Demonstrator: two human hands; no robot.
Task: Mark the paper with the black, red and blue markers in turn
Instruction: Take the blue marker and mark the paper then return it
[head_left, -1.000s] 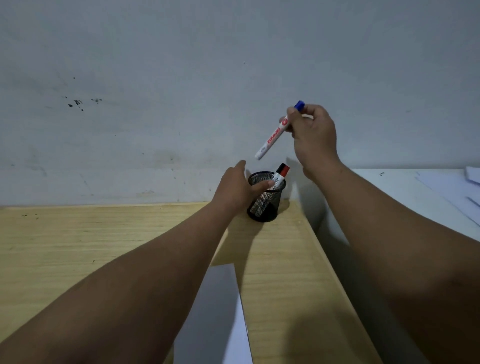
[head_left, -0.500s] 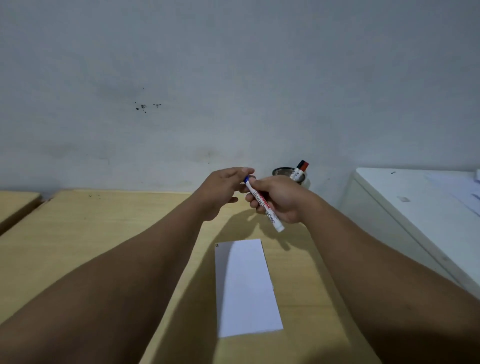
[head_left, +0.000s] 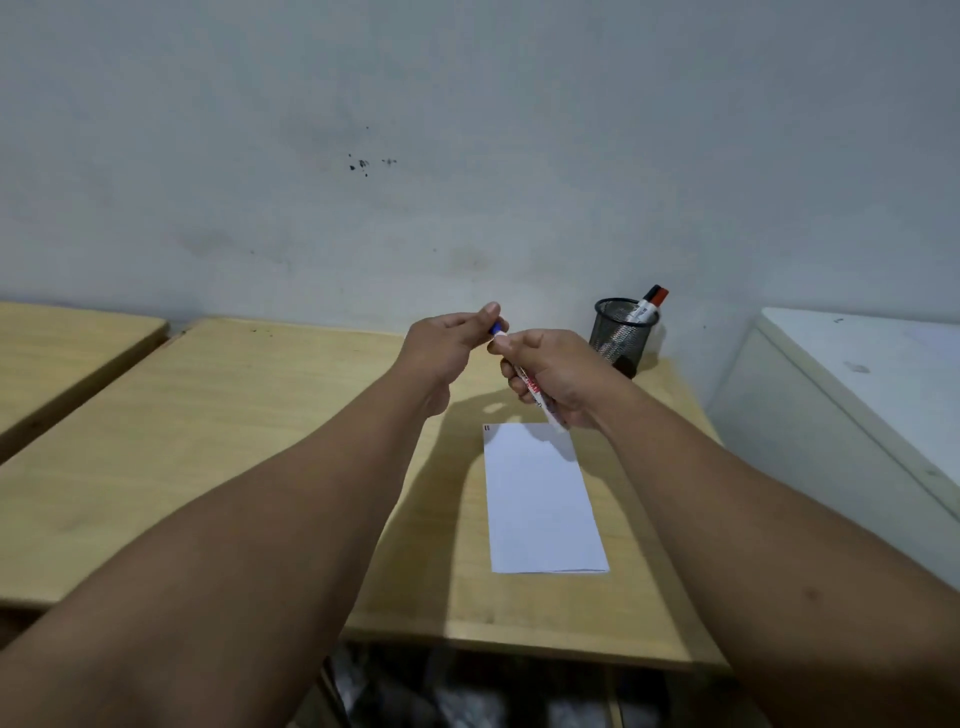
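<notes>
Blue marker (head_left: 530, 387) is held slantwise above the far end of the paper (head_left: 540, 499), barrel wrapped in the right hand (head_left: 553, 376), whose fingers are clamped round it so it cannot twist. The left hand (head_left: 447, 345) pinches the blue cap (head_left: 497, 328) between thumb and forefinger, a grip suited, I judge, to pulling it off before marking. The paper lies flat on the wooden desk (head_left: 234, 415), directly below, ready for the tip. Behind, the mesh pen holder (head_left: 621, 332) stands near the wall with the red marker (head_left: 655, 300) and another beside it leaning inside, out of the way.
</notes>
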